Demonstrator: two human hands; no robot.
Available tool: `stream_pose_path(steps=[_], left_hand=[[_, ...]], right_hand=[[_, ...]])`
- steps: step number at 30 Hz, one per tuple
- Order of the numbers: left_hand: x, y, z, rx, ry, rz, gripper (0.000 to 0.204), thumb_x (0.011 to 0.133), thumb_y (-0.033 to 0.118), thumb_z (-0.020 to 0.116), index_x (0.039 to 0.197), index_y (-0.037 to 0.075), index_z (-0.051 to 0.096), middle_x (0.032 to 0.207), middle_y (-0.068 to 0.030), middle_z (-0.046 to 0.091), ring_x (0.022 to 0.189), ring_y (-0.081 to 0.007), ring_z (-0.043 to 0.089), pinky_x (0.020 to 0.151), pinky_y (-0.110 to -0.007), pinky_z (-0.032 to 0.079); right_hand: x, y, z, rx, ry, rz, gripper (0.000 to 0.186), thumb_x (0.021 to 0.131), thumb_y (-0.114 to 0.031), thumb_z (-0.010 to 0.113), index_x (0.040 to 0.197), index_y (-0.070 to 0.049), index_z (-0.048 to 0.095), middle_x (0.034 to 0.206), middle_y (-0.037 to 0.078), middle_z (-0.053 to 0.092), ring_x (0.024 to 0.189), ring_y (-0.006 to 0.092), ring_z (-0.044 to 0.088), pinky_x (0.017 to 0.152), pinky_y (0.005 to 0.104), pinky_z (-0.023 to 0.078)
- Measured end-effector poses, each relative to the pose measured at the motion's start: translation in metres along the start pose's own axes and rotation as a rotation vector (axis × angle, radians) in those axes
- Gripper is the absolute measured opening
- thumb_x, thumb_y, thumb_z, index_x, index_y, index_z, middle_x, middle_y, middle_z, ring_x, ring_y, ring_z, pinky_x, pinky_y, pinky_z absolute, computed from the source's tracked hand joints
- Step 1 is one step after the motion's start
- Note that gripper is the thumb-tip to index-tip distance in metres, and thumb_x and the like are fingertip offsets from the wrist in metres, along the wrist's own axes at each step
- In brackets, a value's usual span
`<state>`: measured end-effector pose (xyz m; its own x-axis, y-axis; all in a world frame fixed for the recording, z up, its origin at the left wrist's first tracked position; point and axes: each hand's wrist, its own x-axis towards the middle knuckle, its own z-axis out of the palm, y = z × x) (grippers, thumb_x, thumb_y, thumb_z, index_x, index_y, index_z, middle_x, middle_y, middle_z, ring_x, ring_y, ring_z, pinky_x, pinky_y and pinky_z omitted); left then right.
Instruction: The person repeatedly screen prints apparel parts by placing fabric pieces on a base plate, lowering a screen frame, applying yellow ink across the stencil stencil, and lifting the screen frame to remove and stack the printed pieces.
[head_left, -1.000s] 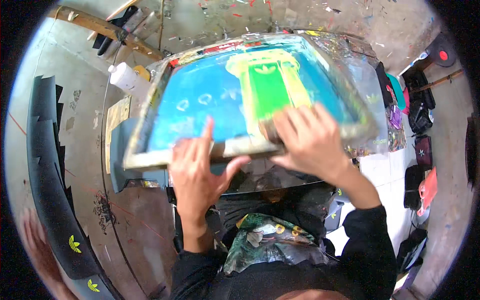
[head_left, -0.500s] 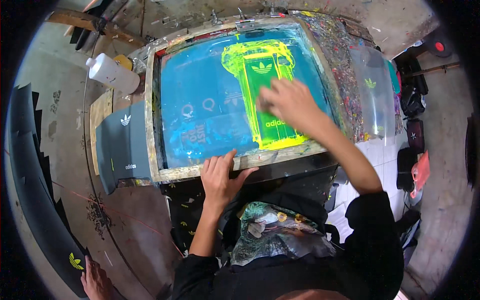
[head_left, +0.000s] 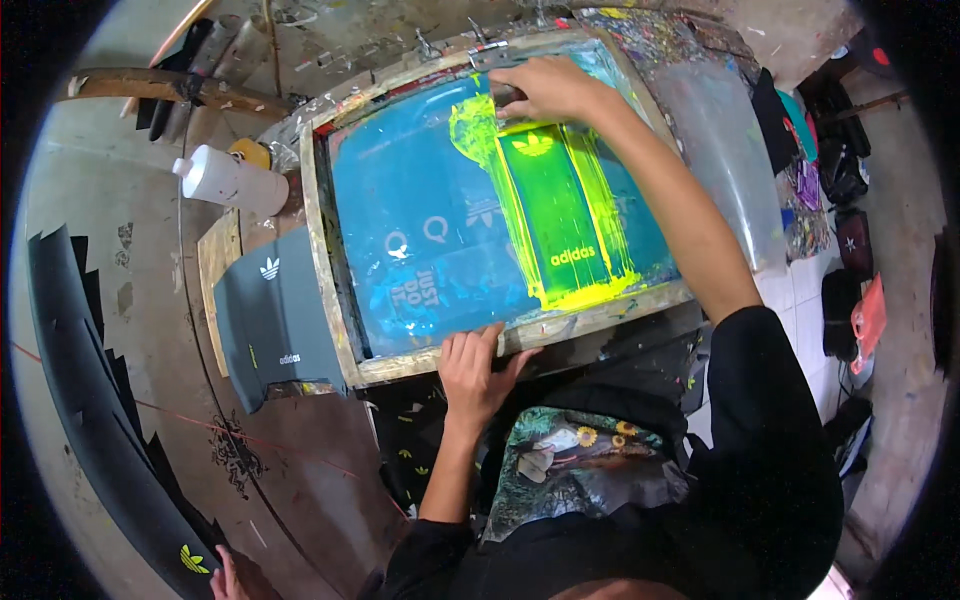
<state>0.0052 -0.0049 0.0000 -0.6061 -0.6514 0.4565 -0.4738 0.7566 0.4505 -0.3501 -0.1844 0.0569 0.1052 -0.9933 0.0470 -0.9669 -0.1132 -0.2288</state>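
A wooden-framed printing screen [head_left: 325,235] with blue mesh lies on the bench. Bright yellow ink [head_left: 508,215] borders a green rectangular swath [head_left: 560,200] on its right half. At the far end of that swath, my right hand [head_left: 550,88] is closed on a squeegee, mostly hidden beneath the fingers. My left hand [head_left: 470,375] grips the frame's near wooden rail, its fingers over the top and its thumb out to the right. Left of the frame, a dark grey cut panel [head_left: 290,320] with small white prints sticks out.
A white plastic bottle [head_left: 235,180] stands beyond the panel. At far left, long dark sheets [head_left: 100,430] lie in an overlapping row; another person's hand [head_left: 228,580] touches one with a yellow print. Clear plastic sheeting [head_left: 725,150] lies to the right. Metal hinge clamps [head_left: 485,45] line the frame's far side.
My right hand has moved away from me, from mid-swath to the far end of the screen. My left hand keeps to the near rail. The whole view has shifted and turned slightly.
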Motion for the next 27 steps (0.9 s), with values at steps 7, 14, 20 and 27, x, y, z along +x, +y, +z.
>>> stream_pose_path(steps=[7, 14, 20, 27], left_hand=[[0.001, 0.004, 0.0, -0.011, 0.002, 0.001, 0.059, 0.064, 0.027, 0.099, 0.109, 0.004, 0.068, 0.087, -0.0093, 0.063, 0.077, -0.0298, 0.058, 0.072, -0.042, 0.046], [0.0, 0.004, 0.001, 0.005, 0.055, 0.016, 0.062, 0.063, 0.026, 0.099, 0.112, 0.004, 0.069, 0.083, -0.0066, 0.062, 0.075, -0.0264, 0.058, 0.069, -0.039, 0.046], [0.007, 0.008, -0.012, 0.045, 0.105, 0.073, 0.064, 0.066, 0.029, 0.099, 0.116, 0.004, 0.069, 0.08, -0.0065, 0.062, 0.074, -0.0244, 0.059, 0.067, -0.037, 0.048], [0.106, 0.05, -0.096, 0.251, 0.282, 0.228, 0.059, 0.074, 0.035, 0.095, 0.116, 0.003, 0.07, 0.08, -0.0039, 0.065, 0.071, -0.022, 0.061, 0.071, -0.037, 0.047]], right_hand=[[-0.163, -0.093, 0.011, 0.074, 0.068, -0.055, 0.022, 0.084, -0.025, 0.076, 0.098, -0.015, 0.062, 0.089, 0.006, 0.069, 0.09, 0.0319, 0.07, 0.072, 0.0477, 0.052], [-0.241, -0.14, 0.031, -0.081, 0.305, -0.063, 0.012, 0.09, -0.018, 0.065, 0.101, -0.014, 0.063, 0.089, 0.002, 0.065, 0.09, 0.024, 0.066, 0.076, 0.0404, 0.052], [-0.266, -0.16, 0.013, -0.043, 0.243, -0.043, 0.054, 0.083, -0.032, 0.08, 0.127, -0.008, 0.061, 0.114, 0.009, 0.059, 0.109, 0.0277, 0.058, 0.092, 0.0421, 0.047], [-0.221, -0.146, -0.086, -0.328, 0.434, -0.109, 0.072, 0.06, -0.038, 0.092, 0.121, -0.014, 0.062, 0.11, 0.01, 0.063, 0.098, 0.031, 0.064, 0.086, 0.0458, 0.05]])
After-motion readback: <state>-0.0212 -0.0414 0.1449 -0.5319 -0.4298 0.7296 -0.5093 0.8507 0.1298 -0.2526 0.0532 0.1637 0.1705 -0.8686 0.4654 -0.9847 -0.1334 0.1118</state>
